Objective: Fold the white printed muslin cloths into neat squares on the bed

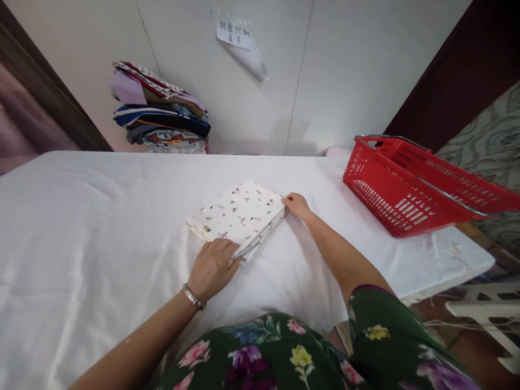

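A white cloth (244,208) with small scattered prints lies folded into a flat, layered rectangle on the white-covered table (122,233). My left hand (214,266), with a metal bracelet at its wrist, grips the near corner of the fold, its fingers curled over the edge. At the right corner my right hand (297,205) pinches the layers between thumb and fingers. The undersides of the cloth are hidden.
A red plastic basket (406,189) with metal handles stands at the table's right end. At the back left, a stack of folded cloths (162,111) rests against the wall. A handwritten paper (234,35) hangs there. A white plastic stool (483,309) is at lower right.
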### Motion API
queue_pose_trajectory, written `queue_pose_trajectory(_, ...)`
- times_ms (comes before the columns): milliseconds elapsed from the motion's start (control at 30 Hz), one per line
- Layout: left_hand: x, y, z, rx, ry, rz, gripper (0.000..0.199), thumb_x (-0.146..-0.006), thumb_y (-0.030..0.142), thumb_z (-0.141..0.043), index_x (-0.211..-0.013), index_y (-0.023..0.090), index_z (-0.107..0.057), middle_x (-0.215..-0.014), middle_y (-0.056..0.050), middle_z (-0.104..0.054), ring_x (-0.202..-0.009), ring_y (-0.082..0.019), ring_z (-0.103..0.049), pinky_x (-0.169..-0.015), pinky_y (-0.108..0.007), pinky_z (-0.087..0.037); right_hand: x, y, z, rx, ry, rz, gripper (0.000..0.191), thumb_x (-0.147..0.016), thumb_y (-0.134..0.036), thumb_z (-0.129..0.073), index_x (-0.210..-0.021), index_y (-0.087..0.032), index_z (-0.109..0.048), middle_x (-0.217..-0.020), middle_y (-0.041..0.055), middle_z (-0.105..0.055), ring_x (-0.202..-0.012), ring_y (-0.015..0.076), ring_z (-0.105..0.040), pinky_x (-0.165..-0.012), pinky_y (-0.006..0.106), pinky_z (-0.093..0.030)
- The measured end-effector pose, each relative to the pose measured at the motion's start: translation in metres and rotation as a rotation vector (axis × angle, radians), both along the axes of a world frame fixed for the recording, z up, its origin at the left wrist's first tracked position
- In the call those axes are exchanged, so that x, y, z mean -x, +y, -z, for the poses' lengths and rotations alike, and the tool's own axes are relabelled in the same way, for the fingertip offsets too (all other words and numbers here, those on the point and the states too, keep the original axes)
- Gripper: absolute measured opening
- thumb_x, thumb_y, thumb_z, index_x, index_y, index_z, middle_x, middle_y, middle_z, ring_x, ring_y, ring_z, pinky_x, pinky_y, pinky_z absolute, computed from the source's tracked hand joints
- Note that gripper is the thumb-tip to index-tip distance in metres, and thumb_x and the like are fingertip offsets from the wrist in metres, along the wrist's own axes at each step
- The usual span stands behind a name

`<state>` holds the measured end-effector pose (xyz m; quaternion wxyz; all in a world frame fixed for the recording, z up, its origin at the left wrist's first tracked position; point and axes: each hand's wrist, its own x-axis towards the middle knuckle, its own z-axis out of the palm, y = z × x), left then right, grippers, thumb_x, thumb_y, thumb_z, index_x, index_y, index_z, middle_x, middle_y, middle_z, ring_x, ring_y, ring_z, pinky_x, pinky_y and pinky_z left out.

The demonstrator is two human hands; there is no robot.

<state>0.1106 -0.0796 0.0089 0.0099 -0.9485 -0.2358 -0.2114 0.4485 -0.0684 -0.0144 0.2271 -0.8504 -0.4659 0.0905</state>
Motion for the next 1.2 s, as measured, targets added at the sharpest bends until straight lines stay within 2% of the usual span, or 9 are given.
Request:
queue_pose_trajectory(133,-0.006,0.0,-0.007,-0.022,-0.062,-0.085,0.016,-0.085,0.026,-0.047,-0.091,0.018,-0.06,-0.09,-0.007,-0.063,-0.088,-0.022,-0.054,-0.077,-0.035,-0.041,-0.001,0.001,0.0,0.014,0.008,0.007,0.024,-0.08,-0.039,-0.053,-0.082,-0.019,-0.065,-0.086,0.0028,-0.067,-0.075,0.0143,-0.057,-0.063,0.022,-0.038)
queue_pose_trajectory(233,-0.012,-0.011,-0.003,-0.027,-0.01,-0.063,0.016,-0.086,0.026,-0.046,-0.089,0.018,-0.06,-0.087,-0.006,-0.062,-0.084,-0.022,-0.054,-0.074,-0.035,-0.04,-0.001,0.002,0.0,0.018,0.013,0.01,0.023,-0.081,-0.039,-0.052,-0.083,-0.019,-0.065,-0.087,0.0033,-0.067,-0.076,0.0146,-0.057,-0.065,0.023,-0.039)
queue_pose_trajectory(400,-0.017,-0.028,0.008,0.021,0.037,-0.073,0.032,-0.079,0.047,-0.056,-0.091,0.017,-0.059,-0.091,-0.009,-0.06,-0.088,-0.025,-0.052,-0.073,-0.036,-0.039,-0.002,0.001,0.0,0.014,0.018,0.011,0.024,-0.08,-0.039,-0.052,-0.084,-0.02,-0.065,-0.088,0.0036,-0.067,-0.077,0.0152,-0.057,-0.065,0.023,-0.039)
queue_pose_trajectory(533,-0.021,-0.027,0.007,0.015,0.05,-0.114,0.021,-0.08,0.037,-0.056,-0.086,0.017,-0.059,-0.085,-0.008,-0.059,-0.084,-0.024,-0.052,-0.071,-0.036,-0.038,-0.003,0.0,0.0,0.008,0.02,0.005,0.024,-0.08,-0.04,-0.053,-0.082,-0.019,-0.066,-0.086,0.0042,-0.067,-0.076,0.0155,-0.057,-0.065,0.024,-0.038)
queue_pose_trajectory(767,-0.014,-0.004,-0.012,-0.081,0.002,-0.146,0.013,-0.084,0.021,-0.047,-0.08,0.017,-0.059,-0.079,-0.006,-0.06,-0.078,-0.021,-0.054,-0.069,-0.033,-0.039,-0.002,0.005,-0.006,-0.024,0.035,-0.024,0.021,-0.078,-0.035,-0.056,-0.079,-0.017,-0.066,-0.083,0.0045,-0.067,-0.075,0.0152,-0.057,-0.065,0.023,-0.038)
queue_pose_trajectory(900,-0.009,0.009,-0.025,-0.192,-0.052,-0.167,0.014,-0.085,0.022,-0.046,-0.084,0.016,-0.059,-0.083,-0.007,-0.061,-0.078,-0.021,-0.053,-0.069,-0.034,-0.038,0.0,0.01,-0.009,-0.088,0.061,-0.035,0.029,-0.083,-0.039,-0.047,-0.09,-0.017,-0.065,-0.088,0.0021,-0.067,-0.078,0.013,-0.057,-0.066,0.021,-0.04)
queue_pose_trajectory(967,-0.012,0.007,-0.02,-0.202,0.011,-0.083,0.014,-0.084,0.02,-0.045,-0.078,0.017,-0.058,-0.079,-0.006,-0.059,-0.075,-0.021,-0.052,-0.068,-0.034,-0.037,-0.001,0.01,-0.007,-0.096,0.068,-0.03,0.03,-0.084,-0.039,-0.045,-0.092,-0.018,-0.064,-0.089,0.0021,-0.067,-0.079,0.0127,-0.057,-0.067,0.021,-0.04)
queue_pose_trajectory(1067,-0.02,-0.005,-0.004,-0.165,0.118,0.026,0.016,-0.082,0.013,-0.045,-0.072,0.018,-0.056,-0.074,-0.005,-0.056,-0.073,-0.021,-0.05,-0.067,-0.035,-0.037,-0.003,0.007,-0.001,-0.054,0.071,-0.017,0.025,-0.081,-0.037,-0.052,-0.086,-0.017,-0.066,-0.085,0.0032,-0.067,-0.075,0.0134,-0.057,-0.066,0.022,-0.039)
queue_pose_trajectory(1200,-0.027,-0.016,0.01,-0.144,0.113,-0.004,0.019,-0.082,0.008,-0.042,-0.072,0.018,-0.055,-0.075,-0.006,-0.055,-0.074,-0.021,-0.049,-0.068,-0.036,-0.038,-0.006,0.003,0.005,-0.008,0.052,-0.01,0.025,-0.082,-0.038,-0.052,-0.086,-0.018,-0.066,-0.088,0.0031,-0.067,-0.077,0.0134,-0.058,-0.066,0.021,-0.039)
